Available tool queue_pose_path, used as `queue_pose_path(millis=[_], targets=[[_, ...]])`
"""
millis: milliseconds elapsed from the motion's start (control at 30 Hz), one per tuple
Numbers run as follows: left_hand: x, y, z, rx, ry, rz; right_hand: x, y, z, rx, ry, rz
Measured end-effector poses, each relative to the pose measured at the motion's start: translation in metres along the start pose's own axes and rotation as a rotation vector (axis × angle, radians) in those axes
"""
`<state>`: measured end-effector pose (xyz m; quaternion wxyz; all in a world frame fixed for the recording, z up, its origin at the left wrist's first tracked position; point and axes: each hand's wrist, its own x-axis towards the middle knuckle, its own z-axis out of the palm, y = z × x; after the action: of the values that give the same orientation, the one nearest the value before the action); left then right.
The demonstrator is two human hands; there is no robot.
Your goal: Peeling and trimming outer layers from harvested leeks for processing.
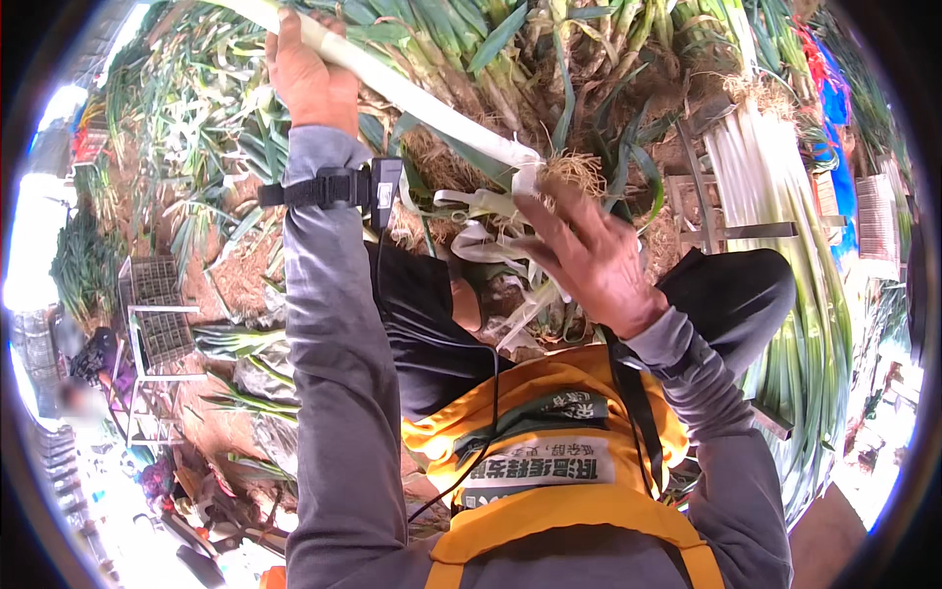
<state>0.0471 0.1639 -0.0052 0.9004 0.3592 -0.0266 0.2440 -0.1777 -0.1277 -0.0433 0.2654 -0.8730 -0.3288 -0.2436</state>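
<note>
My left hand (307,77) is raised and gripping the white stalk of a long leek (422,103) that runs from the upper left down toward the middle. My right hand (589,257) is at the leek's root end, where a tuft of brown roots (574,172) shows, and its fingers pinch pale outer skin (491,240) that hangs in loose strips. A black strap with a small device (343,187) sits on my left wrist. Both sleeves are grey, and I wear a yellow apron (549,461).
Several unpeeled leeks with roots and green leaves are heaped ahead (549,49). A neat bundle of cleaned white leeks (775,196) lies on a metal rack at the right. A plastic crate on a frame (157,304) stands at the left, with leaf scraps on the dirt.
</note>
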Motion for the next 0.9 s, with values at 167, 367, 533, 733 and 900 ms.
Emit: queue_pose_path(millis=[167,367,533,733,900], targets=[[0.008,0.001,-0.017,-0.029,0.100,-0.107,0.023,0.036,0.016,-0.305,-0.077,-0.096],[0.001,0.015,-0.016,-0.155,0.144,-0.172,0.032,0.043,0.021,0.220,0.156,0.288],[-0.003,0.010,-0.010,-0.203,0.252,-0.136,-0.008,0.092,-0.004,1.032,0.460,1.016],[-0.029,0.005,0.015,-0.126,0.107,-0.086,-0.013,0.093,0.001,-0.108,0.192,0.327],[-0.049,-0.010,0.030,-0.100,-0.006,-0.181,0.032,0.062,-0.006,0.132,-0.115,0.437]])
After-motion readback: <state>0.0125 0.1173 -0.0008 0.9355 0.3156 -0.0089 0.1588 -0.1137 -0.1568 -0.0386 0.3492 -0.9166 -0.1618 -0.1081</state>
